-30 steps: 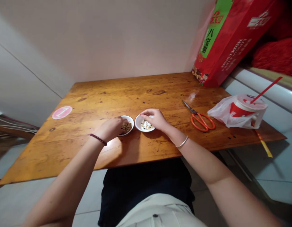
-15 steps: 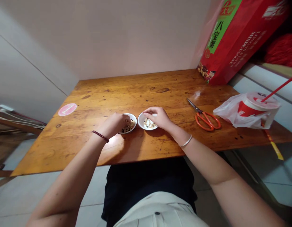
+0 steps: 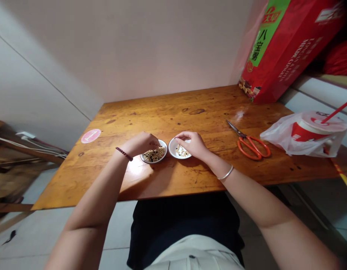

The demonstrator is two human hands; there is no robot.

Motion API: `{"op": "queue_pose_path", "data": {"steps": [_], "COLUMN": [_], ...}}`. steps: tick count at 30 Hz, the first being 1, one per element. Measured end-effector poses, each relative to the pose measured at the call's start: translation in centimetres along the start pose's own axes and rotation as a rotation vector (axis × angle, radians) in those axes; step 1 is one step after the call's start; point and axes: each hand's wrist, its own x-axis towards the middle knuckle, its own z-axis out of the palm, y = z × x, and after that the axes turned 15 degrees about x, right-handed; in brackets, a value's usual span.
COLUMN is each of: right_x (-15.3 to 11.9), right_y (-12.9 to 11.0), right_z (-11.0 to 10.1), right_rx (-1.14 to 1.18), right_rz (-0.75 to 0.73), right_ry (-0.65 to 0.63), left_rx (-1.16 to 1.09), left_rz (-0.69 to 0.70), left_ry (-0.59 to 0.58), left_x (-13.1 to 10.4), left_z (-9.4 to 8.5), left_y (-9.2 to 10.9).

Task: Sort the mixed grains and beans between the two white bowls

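Two small white bowls with dark rims sit side by side near the table's front edge. The left bowl (image 3: pixel 143 159) holds many pale and dark beans or grains. Fewer pale and dark pieces lie in the right bowl (image 3: pixel 173 149). My left hand (image 3: pixel 143 143), with a beaded bracelet at its wrist, is over the back left of the left bowl, fingers bent down at the beans; its fingertips are hard to make out. At the right bowl's back rim, my right hand (image 3: pixel 193 144) has thumb and forefinger pinched together, and whatever they hold is too small to name.
Orange-handled scissors (image 3: pixel 253 147) lie on the wooden table (image 3: pixel 150 112), right of the bowls. Farther right stands a red and white cup (image 3: pixel 308 129) in a plastic bag. A red box (image 3: pixel 288 48) is at the back right; a round pink sticker (image 3: pixel 90 136) is at left.
The camera view has shifted, so the table appears farther right. My left hand has lifted slightly back from the left bowl, showing more beans. My right hand remains pinched at the right bowl's rim.
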Motion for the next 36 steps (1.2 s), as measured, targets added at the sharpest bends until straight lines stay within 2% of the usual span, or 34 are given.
{"op": "queue_pose_path", "data": {"steps": [6, 12, 18, 23, 31, 36], "right_x": [-0.4, -0.8, -0.9, -0.9, -0.8, -0.9], "right_y": [-0.6, -1.2, -0.9, -0.7, -0.7, -0.6], "right_z": [0.2, 0.6, 0.5, 0.3, 0.0, 0.1], "right_rx": [-0.017, -0.057, -0.070, -0.066, -0.076, -0.086], "right_rz": [-0.003, -0.011, -0.067, -0.107, -0.095, -0.096], "right_ry": [0.002, -0.001, 0.033, 0.065, 0.073, 0.064], "left_rx": [-0.050, -0.141, -0.185, -0.229, -0.511, -0.495], "left_rz": [-0.047, -0.129, -0.057, -0.058, -0.048, -0.070], "left_ry": [0.045, 0.140, 0.126, 0.153, 0.066, 0.112], "left_x": [-1.0, -1.4, -1.4, -1.1, -1.1, -1.2], "left_z": [1.0, 1.2, 1.8, 2.2, 2.9, 2.8], "left_y": [-0.1, 0.3, 0.2, 0.3, -0.6, -0.8]}}
